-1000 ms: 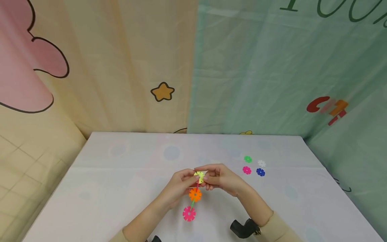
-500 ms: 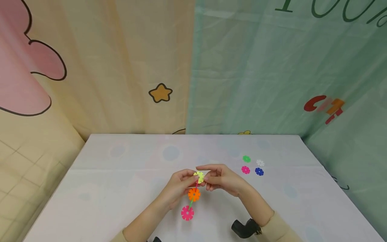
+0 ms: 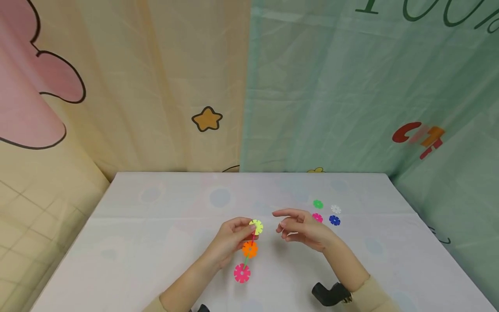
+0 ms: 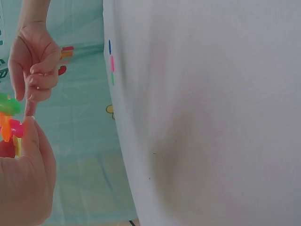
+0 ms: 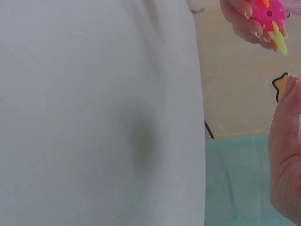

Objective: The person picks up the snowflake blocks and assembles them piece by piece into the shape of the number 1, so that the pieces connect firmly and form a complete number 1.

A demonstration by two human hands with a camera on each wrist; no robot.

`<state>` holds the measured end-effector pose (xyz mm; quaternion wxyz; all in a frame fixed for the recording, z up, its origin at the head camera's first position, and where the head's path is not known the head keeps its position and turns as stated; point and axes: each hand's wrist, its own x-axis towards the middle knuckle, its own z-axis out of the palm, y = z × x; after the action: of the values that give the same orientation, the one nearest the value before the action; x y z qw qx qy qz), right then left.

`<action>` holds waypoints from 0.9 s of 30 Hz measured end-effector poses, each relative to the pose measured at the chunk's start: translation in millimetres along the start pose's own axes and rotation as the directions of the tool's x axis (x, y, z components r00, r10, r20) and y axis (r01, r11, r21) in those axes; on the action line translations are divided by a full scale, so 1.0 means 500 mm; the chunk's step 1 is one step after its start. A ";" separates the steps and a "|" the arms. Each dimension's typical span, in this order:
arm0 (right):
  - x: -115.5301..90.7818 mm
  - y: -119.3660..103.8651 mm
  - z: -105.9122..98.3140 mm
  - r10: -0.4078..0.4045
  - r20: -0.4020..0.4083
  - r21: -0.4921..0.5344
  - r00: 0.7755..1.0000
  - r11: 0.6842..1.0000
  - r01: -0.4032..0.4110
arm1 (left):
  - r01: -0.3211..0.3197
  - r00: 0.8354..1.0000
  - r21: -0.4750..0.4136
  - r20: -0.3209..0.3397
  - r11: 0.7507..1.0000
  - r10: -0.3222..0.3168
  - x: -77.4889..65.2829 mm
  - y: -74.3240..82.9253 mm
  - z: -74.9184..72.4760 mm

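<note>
My left hand (image 3: 226,240) pinches a yellow notched plastic disc (image 3: 258,226) between thumb and fingers, above the table. From it hangs a linked string of similar discs: a pink one seen nearly edge-on, an orange disc (image 3: 250,249), a thin green one and a pink disc (image 3: 242,273) at the bottom. In the left wrist view the green disc (image 4: 8,104) stands close to the camera. My right hand (image 3: 309,229) is apart to the right, holding nothing, its index finger extended and the others loosely bent. The right wrist view shows the pink disc (image 5: 269,14) joined to the yellow one.
Several loose discs lie on the white table (image 3: 156,260) at the back right: green (image 3: 318,204), white (image 3: 336,209), blue (image 3: 334,220) and a pink one (image 3: 317,217) partly behind my right hand. Printed curtains (image 3: 175,86) hang behind the table.
My right hand has let go of the yellow disc and moved right, toward the loose discs. The left hand still holds the linked string in about the same place.
</note>
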<state>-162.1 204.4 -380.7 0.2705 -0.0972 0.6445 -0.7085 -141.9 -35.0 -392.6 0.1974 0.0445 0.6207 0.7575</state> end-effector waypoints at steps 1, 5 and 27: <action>-0.005 0.001 -0.008 0.008 -0.009 -0.001 1.000 1.000 -0.008 | -0.002 1.000 0.003 -0.003 1.000 0.002 -0.001 0.001 0.000; -0.025 0.004 -0.046 0.006 -0.031 -0.003 0.999 1.000 -0.006 | -0.007 1.000 -0.002 -0.011 1.000 0.007 -0.001 0.002 -0.005; -0.130 -0.002 -0.191 0.018 -0.263 -0.066 0.965 0.997 -0.036 | 0.012 0.999 0.014 -0.050 1.000 -0.011 -0.003 0.006 -0.012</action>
<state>-154.6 319.5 -380.2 0.1891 -0.0033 0.7004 -0.6882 -143.0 -41.6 -390.6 0.1856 0.0233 0.6310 0.7529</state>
